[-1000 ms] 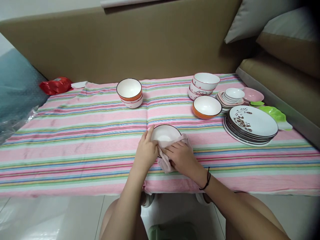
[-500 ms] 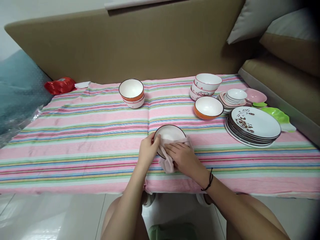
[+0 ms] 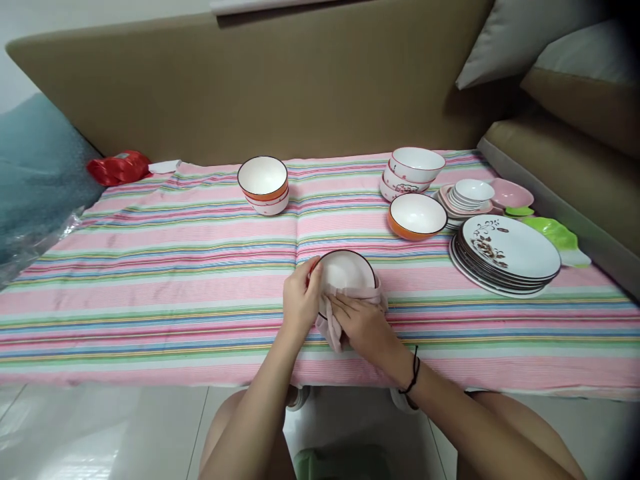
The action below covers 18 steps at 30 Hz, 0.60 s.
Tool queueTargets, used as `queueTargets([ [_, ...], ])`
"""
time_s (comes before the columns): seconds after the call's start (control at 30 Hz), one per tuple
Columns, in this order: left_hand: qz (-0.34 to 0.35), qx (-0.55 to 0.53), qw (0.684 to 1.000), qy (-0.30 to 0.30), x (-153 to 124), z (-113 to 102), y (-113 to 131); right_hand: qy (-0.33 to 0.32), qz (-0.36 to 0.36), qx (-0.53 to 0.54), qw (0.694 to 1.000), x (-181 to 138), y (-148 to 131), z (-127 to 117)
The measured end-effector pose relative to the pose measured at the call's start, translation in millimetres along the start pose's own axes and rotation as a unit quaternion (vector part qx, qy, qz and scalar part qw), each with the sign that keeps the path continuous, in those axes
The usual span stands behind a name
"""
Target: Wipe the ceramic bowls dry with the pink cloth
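A white bowl with a dark rim (image 3: 345, 268) is tilted toward me near the front of the striped cloth. My left hand (image 3: 303, 295) grips its left edge, thumb over the rim and fingers behind. Inside the bowl, my right hand (image 3: 361, 325) presses a pale pink cloth (image 3: 374, 293) against the near side. Folds of that cloth drape over the rim and hang below. The right fingers are bent around the cloth, and their tips are partly hidden. Beyond, to the right, an orange bowl with a white inside (image 3: 418, 215) stands upright.
A bowl stack (image 3: 263, 179) stands back left of centre, another bowl stack (image 3: 414, 167) back right. Plates (image 3: 513, 247), small dishes (image 3: 473, 192), a pink bowl (image 3: 511, 193) and a green dish (image 3: 553, 232) crowd the right. A red package (image 3: 120, 168) lies far left.
The bowl has shifted slightly right, and my left hand has moved with it. My right hand has slid slightly lower with the cloth at the near side of the bowl.
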<state>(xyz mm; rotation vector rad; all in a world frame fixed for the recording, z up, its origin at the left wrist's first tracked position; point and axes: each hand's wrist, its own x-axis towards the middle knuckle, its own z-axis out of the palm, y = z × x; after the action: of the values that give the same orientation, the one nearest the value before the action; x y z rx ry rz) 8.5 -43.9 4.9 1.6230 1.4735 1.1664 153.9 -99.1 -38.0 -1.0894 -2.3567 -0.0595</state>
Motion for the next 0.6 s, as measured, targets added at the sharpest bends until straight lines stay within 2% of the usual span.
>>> queueTargets([
  [0.07,0.006,-0.011,1.0,0.021,0,-3,1,0.002,-0.026,0.018,0.999,1,-1,-2],
  [0.2,0.023,-0.051,0.998,0.043,2,-10,2,-0.033,-0.057,0.034,0.997,5,5,-11],
  [0.4,0.08,-0.036,0.996,0.004,3,-11,4,-0.059,0.026,-0.053,0.997,7,21,-11],
  [0.5,0.078,-0.034,0.996,0.032,1,-5,3,-0.042,0.026,-0.066,0.997,7,17,-4],
  [0.6,0.05,-0.041,0.995,0.077,-1,0,3,0.002,-0.004,0.006,1.0,9,2,0],
])
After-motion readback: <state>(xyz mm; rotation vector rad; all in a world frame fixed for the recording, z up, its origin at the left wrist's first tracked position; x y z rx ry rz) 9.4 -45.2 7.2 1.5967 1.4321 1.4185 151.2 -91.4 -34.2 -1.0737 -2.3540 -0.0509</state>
